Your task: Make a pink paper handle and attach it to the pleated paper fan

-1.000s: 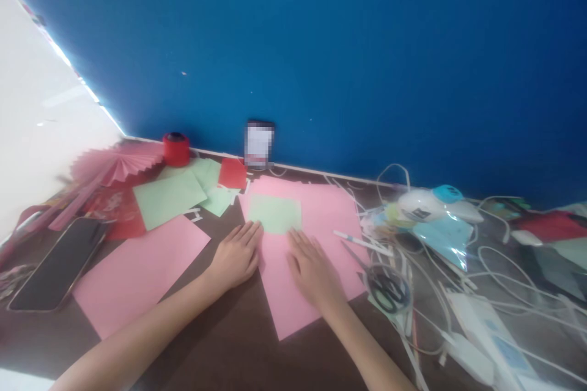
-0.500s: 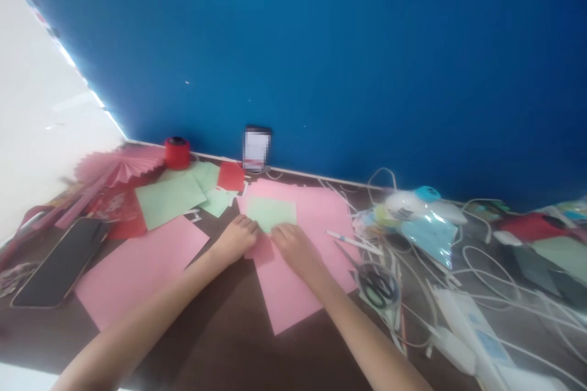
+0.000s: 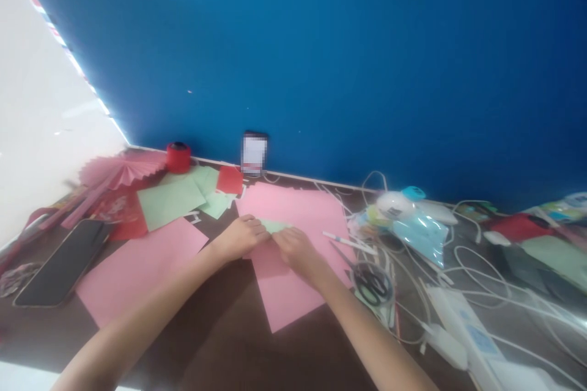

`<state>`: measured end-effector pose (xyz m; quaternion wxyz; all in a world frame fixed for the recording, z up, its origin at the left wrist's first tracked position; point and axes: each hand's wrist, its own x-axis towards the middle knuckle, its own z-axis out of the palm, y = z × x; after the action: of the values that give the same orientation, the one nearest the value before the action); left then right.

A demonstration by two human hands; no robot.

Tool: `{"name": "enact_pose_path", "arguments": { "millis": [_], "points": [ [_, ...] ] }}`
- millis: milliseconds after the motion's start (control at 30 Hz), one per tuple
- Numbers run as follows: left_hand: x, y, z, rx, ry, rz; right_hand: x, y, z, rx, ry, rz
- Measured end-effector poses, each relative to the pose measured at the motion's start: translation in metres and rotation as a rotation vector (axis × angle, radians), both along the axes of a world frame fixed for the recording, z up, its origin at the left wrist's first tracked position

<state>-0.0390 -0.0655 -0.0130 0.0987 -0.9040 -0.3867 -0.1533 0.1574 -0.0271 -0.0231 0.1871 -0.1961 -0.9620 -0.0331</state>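
My left hand (image 3: 244,236) and my right hand (image 3: 294,249) are close together, fingers curled, gripping a small piece of light green paper (image 3: 272,226) between them. Only a narrow strip of that paper shows; my fingers cover the rest. Beneath them lie large pink paper sheets (image 3: 312,214), one reaching toward the table's front. Left of my left forearm is another pink sheet (image 3: 142,266). To the right of my right hand are a white pen (image 3: 343,241) and dark-handled scissors (image 3: 372,286).
Light green sheets (image 3: 172,201), a red paper square (image 3: 230,179), a pink pleated fan (image 3: 121,170) and a red tape roll (image 3: 178,157) are at back left. A phone (image 3: 62,264) lies far left. Cables, a blue packet (image 3: 424,235) and a power strip (image 3: 472,324) crowd the right.
The green paper between my hands showed as a broad rectangle and now shows as a narrow strip. My hands have drawn slightly closer together. The view has shifted a little.
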Motion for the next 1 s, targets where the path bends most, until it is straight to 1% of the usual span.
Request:
{"name": "enact_pose_path", "arguments": {
  "millis": [67,133,200,233,300,367,433,533,667,833,900,1000],
  "points": [
    [0.002,-0.004,0.009,0.008,-0.008,0.006,0.002,-0.002,0.007,0.028,0.049,0.001],
    [0.006,-0.008,0.018,0.037,0.009,0.033,0.004,-0.004,0.013,0.103,0.071,-0.003],
    [0.011,-0.010,0.025,0.069,0.033,0.054,0.005,-0.004,0.018,0.160,0.082,-0.014],
    [0.013,-0.011,0.028,0.076,0.042,0.058,0.006,-0.005,0.020,0.165,0.091,-0.025],
    [0.016,-0.011,0.030,0.063,0.043,0.054,0.008,-0.006,0.021,0.123,0.107,-0.047],
    [0.016,-0.012,0.031,0.025,0.022,0.050,0.009,-0.008,0.021,0.047,0.105,-0.052],
    [0.015,-0.014,0.029,-0.015,-0.030,0.064,0.009,-0.012,0.022,-0.019,0.095,-0.039],
    [0.014,-0.017,0.028,-0.049,-0.126,0.087,0.008,-0.018,0.026,-0.075,0.108,-0.025],
    [0.011,-0.021,0.034,-0.065,-0.186,0.053,0.009,-0.023,0.042,-0.138,0.121,-0.014],
    [0.004,-0.024,0.049,-0.130,-0.254,-0.002,0.018,-0.025,0.067,-0.318,0.030,-0.024],
    [0.001,-0.025,0.055,-0.175,-0.283,-0.010,0.023,-0.025,0.076,-0.329,-0.020,-0.037],
    [-0.008,-0.028,0.063,-0.259,-0.333,0.002,0.031,-0.023,0.084,-0.303,-0.087,-0.049]
  ]
}}
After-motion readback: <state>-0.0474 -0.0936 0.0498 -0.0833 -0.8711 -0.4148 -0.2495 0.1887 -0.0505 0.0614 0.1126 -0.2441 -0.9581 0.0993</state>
